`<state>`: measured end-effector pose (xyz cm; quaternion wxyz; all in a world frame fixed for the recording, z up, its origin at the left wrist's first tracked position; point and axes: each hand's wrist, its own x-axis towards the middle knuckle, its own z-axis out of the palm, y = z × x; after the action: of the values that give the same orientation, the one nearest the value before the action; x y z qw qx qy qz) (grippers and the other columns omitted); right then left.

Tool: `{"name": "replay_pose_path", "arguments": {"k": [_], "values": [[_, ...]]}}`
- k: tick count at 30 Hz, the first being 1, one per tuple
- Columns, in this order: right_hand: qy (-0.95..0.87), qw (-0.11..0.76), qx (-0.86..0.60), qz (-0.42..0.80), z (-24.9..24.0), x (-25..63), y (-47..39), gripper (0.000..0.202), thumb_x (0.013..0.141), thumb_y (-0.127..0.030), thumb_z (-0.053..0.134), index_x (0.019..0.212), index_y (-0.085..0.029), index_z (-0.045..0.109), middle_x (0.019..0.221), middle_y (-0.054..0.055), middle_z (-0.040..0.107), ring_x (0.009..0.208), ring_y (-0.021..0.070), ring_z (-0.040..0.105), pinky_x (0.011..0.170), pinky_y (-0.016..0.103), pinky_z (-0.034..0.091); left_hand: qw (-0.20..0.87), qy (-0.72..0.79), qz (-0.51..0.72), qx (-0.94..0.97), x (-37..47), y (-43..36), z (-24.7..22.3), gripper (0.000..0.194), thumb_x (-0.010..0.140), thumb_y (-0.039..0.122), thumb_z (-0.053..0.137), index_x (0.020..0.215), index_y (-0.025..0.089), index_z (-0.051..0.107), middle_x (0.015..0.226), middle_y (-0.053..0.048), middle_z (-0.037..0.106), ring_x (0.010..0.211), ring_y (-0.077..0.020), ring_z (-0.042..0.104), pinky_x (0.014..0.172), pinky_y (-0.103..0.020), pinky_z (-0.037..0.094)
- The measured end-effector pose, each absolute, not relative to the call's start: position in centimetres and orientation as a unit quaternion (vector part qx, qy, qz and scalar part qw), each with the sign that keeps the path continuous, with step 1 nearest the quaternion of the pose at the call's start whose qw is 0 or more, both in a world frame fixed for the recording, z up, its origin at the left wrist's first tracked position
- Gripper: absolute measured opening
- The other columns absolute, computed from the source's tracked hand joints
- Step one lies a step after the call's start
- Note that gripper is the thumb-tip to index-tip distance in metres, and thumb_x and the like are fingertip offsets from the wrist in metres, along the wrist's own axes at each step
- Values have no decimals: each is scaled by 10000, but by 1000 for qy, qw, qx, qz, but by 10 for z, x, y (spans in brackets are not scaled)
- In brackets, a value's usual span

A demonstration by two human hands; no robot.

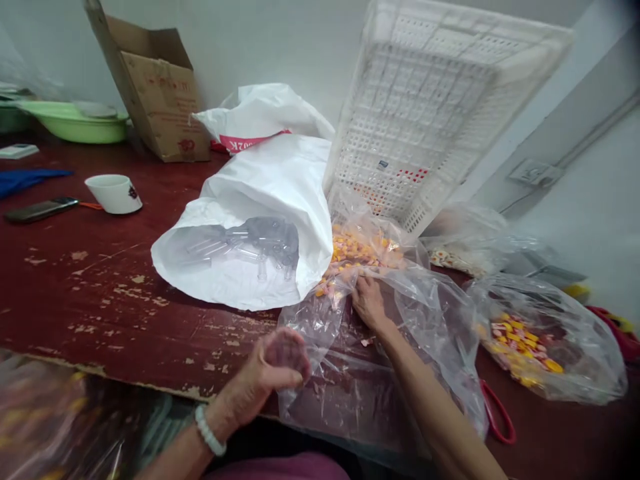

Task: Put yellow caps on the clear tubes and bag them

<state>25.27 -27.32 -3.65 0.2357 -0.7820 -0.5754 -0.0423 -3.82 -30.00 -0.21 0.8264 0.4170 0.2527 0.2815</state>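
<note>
My left hand [245, 383] is closed around a clear, rounded plastic piece [286, 348], held above the table's front edge. My right hand [369, 303] reaches into an open clear plastic bag [430, 313], at the near edge of a heap of small yellow and pink plastic pieces [367, 248]. Its fingers look curled, and what they grip is hidden. Left of the heap, a white woven sack [280, 180] lies with its mouth towards me. Several clear plastic parts [260, 240] rest inside that mouth.
Behind the heap a white perforated crate [425, 120] stands tilted. Another clear bag with yellow and pink pieces [523, 343] lies at right, near a red loop [497, 413]. A white cup [115, 194], a phone [41, 209], a cardboard box [165, 100] and a green basin [75, 123] stand left.
</note>
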Motion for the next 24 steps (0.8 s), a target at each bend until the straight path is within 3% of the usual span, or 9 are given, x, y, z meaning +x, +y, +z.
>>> {"name": "replay_pose_path", "arguments": {"k": [5, 9, 12, 16, 20, 24], "values": [[-605, 215, -766, -43, -33, 216, -200, 278, 806, -135, 445, 999, -118, 644, 1050, 128, 637, 990, 228, 541, 874, 343, 408, 848, 221, 212, 433, 2, -323, -4, 364, 454, 3, 660, 770, 176, 607, 717, -14, 650, 770, -176, 607, 703, -257, 435], [-642, 198, -740, -40, -35, 194, -172, 331, 806, -323, 558, 1108, -196, 599, 1163, 107, 600, 1089, 260, 501, 912, 427, 381, 820, 284, 253, 427, 11, -313, -16, 372, 428, 40, 705, 754, 185, 602, 721, -4, 638, 777, -198, 617, 733, -288, 450], [-650, 191, -735, -33, -33, 184, -173, 408, 762, -403, 617, 1123, -215, 587, 1202, 122, 567, 1097, 293, 487, 908, 489, 365, 809, 310, 279, 414, 10, -305, -19, 372, 479, 84, 732, 808, 196, 598, 751, 0, 645, 788, -195, 628, 775, -311, 463], [-642, 201, -740, -10, -28, 194, -199, 283, 846, -340, 512, 1074, -200, 606, 1153, 103, 574, 1082, 253, 492, 936, 457, 339, 804, 319, 296, 405, 8, -301, -16, 374, 564, 118, 725, 907, 207, 605, 772, 6, 646, 756, -171, 633, 767, -308, 478], [-614, 246, -749, 34, -28, 227, -239, 229, 829, -250, 512, 1019, -189, 623, 1117, 111, 591, 1081, 254, 495, 946, 482, 333, 789, 344, 302, 409, 6, -297, -18, 422, 544, 119, 759, 944, 184, 641, 802, -6, 650, 713, -140, 610, 699, -258, 477], [-580, 361, -723, 103, -25, 254, -274, 182, 785, -293, 582, 926, -206, 658, 973, 75, 647, 974, 226, 563, 902, 427, 400, 781, 346, 304, 422, 5, -297, -22, 411, 524, 95, 765, 914, 160, 652, 823, -17, 660, 721, -119, 591, 680, -223, 463]]}}
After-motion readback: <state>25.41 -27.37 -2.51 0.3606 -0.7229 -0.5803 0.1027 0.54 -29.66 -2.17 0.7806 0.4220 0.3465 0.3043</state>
